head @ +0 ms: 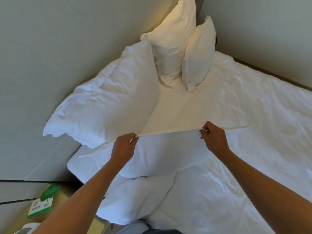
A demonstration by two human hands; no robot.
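White bed (253,107), three pillows (172,48) already propped by wall (67,39); left hand (124,147), right hand (214,137) each pinching pillowcase edge (168,132) taut; straightening and placing probably left.

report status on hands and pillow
Left hand, right hand both pinching pillowcase edge, pulled taut. Pillow lying on bed. Big pillow close behind left hand.
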